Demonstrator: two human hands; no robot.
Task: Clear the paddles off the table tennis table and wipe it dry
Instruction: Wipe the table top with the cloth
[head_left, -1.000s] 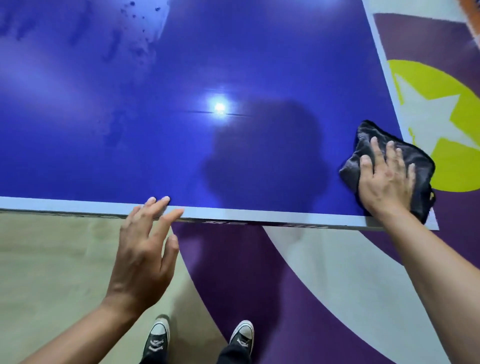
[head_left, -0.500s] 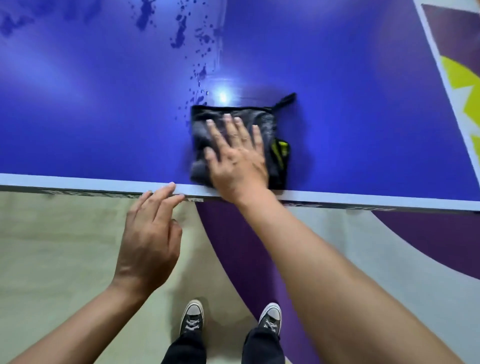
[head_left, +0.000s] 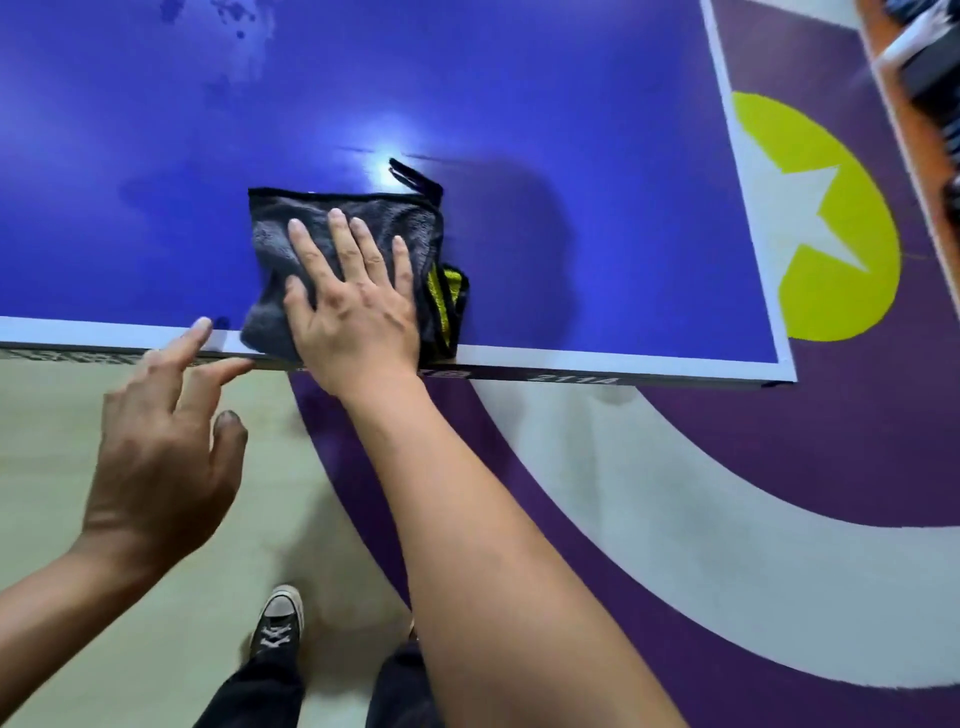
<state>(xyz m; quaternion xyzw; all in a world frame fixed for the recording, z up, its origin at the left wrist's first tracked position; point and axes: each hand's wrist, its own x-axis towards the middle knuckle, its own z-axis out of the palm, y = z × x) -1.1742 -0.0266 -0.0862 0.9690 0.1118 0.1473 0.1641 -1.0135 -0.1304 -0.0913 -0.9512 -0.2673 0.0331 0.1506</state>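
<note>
Head view, looking down.

Nearest: one dark canvas shoe (head_left: 278, 621) with white laces and toe cap, and dark trouser legs (head_left: 260, 686) at the bottom edge. They stand on a floor (head_left: 130, 405) that is beige at left, with purple and white curved bands to the right.

Left hand (head_left: 156, 441): holds nothing, fingers loosely extended and slightly apart. The index fingertip touches the white border line at the near edge of the table tennis table (head_left: 597, 130). A second finger lies along the table's side face just below. The thumb hangs free beneath.

Right hand (head_left: 353, 317): palm down, fingers straight and spread, pressing flat on a dark grey cloth (head_left: 275, 234). No curl or pinch; the cloth is pinned under the palm, not gripped.

Cloth: folded to a rough square and lying on the blue top at the near edge, its lower corner overlapping the white border. A yellow-and-black striped part (head_left: 444, 296) shows at its right side, and a small black loop tab (head_left: 415, 176) sticks out from the far right corner.

Table surface: glossy blue. A lamp reflection (head_left: 382, 156) sits just beyond the cloth and a dark shadow (head_left: 514, 223) lies to its right. Wet blotches and droplets (head_left: 228, 31) are at far left, well apart from the cloth.

Beyond the table's right edge: a yellow circle with a white star (head_left: 831, 218) on the purple floor. Objects at top right are too blurred to identify.
</note>
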